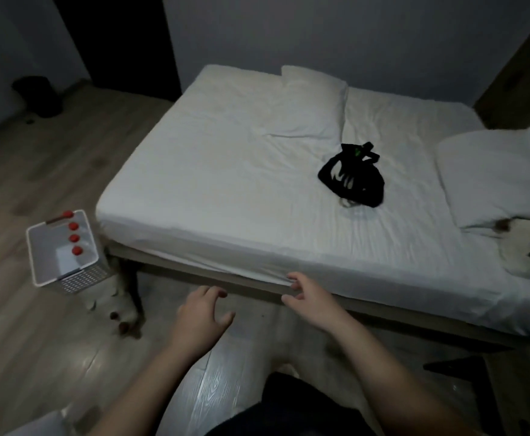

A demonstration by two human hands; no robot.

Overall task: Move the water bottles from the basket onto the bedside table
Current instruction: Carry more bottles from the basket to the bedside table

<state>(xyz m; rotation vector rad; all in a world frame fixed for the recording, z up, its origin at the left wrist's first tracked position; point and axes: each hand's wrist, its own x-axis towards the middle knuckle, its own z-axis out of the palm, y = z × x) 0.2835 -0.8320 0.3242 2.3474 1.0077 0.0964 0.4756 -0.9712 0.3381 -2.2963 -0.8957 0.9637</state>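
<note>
From my remote seat I look down past both forearms at the side of a bed (257,171) with a white fitted sheet. My left hand (202,313) hangs over the wood-grain floor (37,341) just short of the bed frame, fingers spread and loosely bent, holding nothing. My right hand (307,297) sits a little higher and to the right of it, fingers relaxed and parted. Its fingertips (293,282) reach the hanging edge of the sheet, though I cannot tell whether they touch the cloth. It grips nothing that I can see.

The white perforated basket (81,280) stands on the floor at the bed's corner, off to the left of my left hand and well apart from it, farther still from my right. Inside it the water bottles (74,238) stand upright in a row along the wall nearest the bed. I count four red caps, and the bottle bodies below them are hard to make out in the dim light. The other half of the basket shows its pale bottom.

On the mattress a tangled black strap-like bundle (351,174) lies right of centre, a white pillow (311,102) rests near the far wall, and a second pillow (493,171) lies at the right edge. A dark bin (37,92) stands on the floor at far left.
</note>
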